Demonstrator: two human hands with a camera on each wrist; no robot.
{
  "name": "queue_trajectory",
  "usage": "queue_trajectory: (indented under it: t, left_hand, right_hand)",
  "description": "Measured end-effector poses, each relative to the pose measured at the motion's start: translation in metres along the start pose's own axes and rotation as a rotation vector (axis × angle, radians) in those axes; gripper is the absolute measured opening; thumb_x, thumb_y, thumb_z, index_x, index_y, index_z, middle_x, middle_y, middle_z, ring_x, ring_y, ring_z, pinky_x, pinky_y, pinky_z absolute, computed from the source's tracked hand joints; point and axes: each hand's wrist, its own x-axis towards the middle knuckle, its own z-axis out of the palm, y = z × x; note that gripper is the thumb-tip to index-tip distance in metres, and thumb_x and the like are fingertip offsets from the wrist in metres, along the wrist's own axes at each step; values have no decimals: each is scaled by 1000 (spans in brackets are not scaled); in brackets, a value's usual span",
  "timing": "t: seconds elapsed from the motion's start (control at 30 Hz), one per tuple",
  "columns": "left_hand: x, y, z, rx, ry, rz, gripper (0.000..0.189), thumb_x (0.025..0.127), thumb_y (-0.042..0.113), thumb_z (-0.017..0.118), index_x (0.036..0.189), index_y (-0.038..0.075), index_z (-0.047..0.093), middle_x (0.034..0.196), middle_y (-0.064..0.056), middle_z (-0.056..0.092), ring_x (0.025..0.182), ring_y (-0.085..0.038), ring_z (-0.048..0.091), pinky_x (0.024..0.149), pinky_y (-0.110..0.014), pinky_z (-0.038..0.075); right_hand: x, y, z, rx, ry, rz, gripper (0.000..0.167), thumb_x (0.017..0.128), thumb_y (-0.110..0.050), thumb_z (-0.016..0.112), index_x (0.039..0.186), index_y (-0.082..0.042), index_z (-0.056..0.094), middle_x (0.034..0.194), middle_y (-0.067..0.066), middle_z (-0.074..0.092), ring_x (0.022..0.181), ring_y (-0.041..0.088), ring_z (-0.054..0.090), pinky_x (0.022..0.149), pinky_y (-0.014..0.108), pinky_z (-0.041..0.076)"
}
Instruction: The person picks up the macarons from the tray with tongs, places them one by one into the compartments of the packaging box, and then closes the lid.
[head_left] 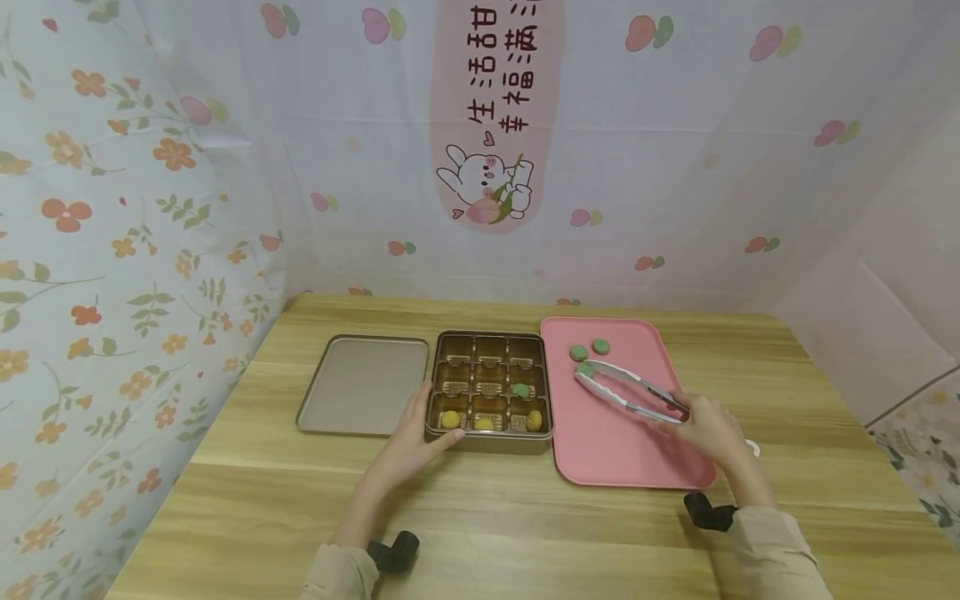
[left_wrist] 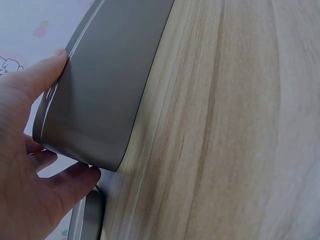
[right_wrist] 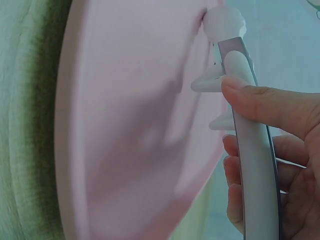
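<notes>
My right hand (head_left: pixel 701 425) holds metal tongs (head_left: pixel 633 408) by the handles, over the pink tray. Their scalloped tips are around a small round green pastry (head_left: pixel 585 369). Near it on the tray lie two more green pastries (head_left: pixel 601 347). At the front left corner of a divided metal tin (head_left: pixel 487 442), my left hand (head_left: pixel 408 442) grips with the thumb on the front rim and the fingers along the side. Yellow pastries (head_left: pixel 450 419) sit in the three front compartments, and a green one (head_left: pixel 520 389) in the middle row's right compartment. The right wrist view shows the tongs' handle (right_wrist: pixel 257 175) between thumb and fingers.
The pink tray (head_left: pixel 622 454) stands right beside the tin. A flat metal lid (head_left: pixel 367 383) lies to the tin's left, close to my left hand. All stand on a wooden table (head_left: pixel 487 533), with printed cloth (head_left: pixel 360 167) hanging behind and at the left.
</notes>
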Motion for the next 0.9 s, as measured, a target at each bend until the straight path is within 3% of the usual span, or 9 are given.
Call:
queue_trajectory:
  t: [0.13,0.3,0.67,0.9]
  left_hand:
    - [0,0,0,1,-1,-4,102,79,52,63,148,9,1,153,-19,5,140,-39,11,112,-55,16]
    - [0,1,0,-3,-2,-3,102,79,51,63,148,8,2,153,-20,5,139,-40,10,111,-56,16]
    - [0,0,0,1,0,1,102,79,51,63,148,8,2,153,-20,6,139,-39,11,112,-55,16]
    - [-1,3,-1,-2,-6,1,101,79,51,63,148,8,2,153,-20,5,139,-40,10,111,-57,16]
  right_hand:
    - [-2,-2,-2,-3,-15,19,54,76,-32,72,114,3,58,68,2,50,61,16,41,50,26,27]
    - [-3,-3,-5,0,-12,20,58,76,-31,72,118,6,56,66,1,48,60,15,40,50,25,26]
    - [-3,-19,-16,41,14,-26,53,77,-33,72,114,2,59,67,2,54,59,14,43,48,25,32]
    - [-1,-32,-21,51,28,-74,45,76,-25,73,112,0,61,70,2,57,61,13,46,49,24,34]
